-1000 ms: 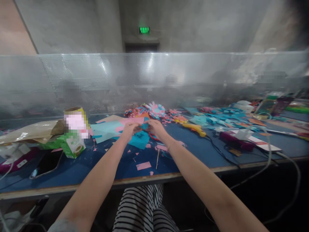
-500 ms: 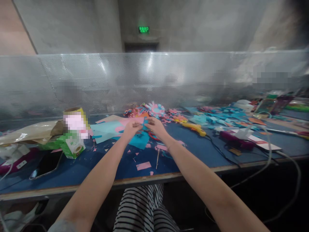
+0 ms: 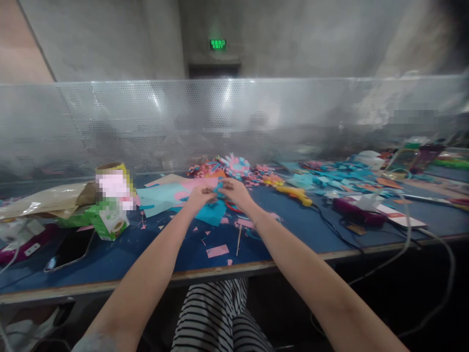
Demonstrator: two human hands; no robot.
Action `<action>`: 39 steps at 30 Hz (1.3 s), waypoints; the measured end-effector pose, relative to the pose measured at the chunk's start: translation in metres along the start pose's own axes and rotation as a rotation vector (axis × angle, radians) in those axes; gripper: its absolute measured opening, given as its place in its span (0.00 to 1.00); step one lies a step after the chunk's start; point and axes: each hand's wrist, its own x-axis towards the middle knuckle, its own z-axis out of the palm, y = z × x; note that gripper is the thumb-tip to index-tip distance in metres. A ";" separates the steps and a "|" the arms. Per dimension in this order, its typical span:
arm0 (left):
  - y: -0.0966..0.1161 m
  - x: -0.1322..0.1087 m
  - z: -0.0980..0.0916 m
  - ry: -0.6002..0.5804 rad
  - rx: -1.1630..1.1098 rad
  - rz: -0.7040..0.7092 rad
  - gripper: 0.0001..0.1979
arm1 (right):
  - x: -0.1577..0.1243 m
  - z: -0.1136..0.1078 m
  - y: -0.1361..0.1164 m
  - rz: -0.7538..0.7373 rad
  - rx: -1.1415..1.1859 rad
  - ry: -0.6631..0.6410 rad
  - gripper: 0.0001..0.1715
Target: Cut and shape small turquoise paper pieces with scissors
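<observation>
My left hand (image 3: 198, 196) and my right hand (image 3: 236, 191) meet above the blue table (image 3: 154, 254), fingers pinched together on a small piece of blue paper (image 3: 219, 187) held between them. Under the hands lie sheets of teal paper (image 3: 214, 213) and pink paper (image 3: 198, 185). Just beyond the hands sits a pile of finished paper flowers (image 3: 234, 166) in pink and blue. A thin wooden stick (image 3: 238, 240) and pink scraps (image 3: 217, 251) lie on the table nearer to me.
A green carton (image 3: 110, 220), a tape roll (image 3: 112, 168), a phone (image 3: 71, 249) and a brown bag (image 3: 47, 198) are at the left. A yellow glue gun (image 3: 295, 194), cables (image 3: 337, 234) and more paper scraps (image 3: 330, 178) spread to the right. A perforated metal screen (image 3: 234, 122) backs the table.
My hands have stayed together over the teal paper, with the fingers shifting slightly on the small blue piece. Nothing else on the table has moved.
</observation>
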 end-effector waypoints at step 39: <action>-0.003 -0.002 0.005 -0.009 0.042 -0.008 0.13 | -0.004 0.006 -0.009 0.197 0.499 0.056 0.18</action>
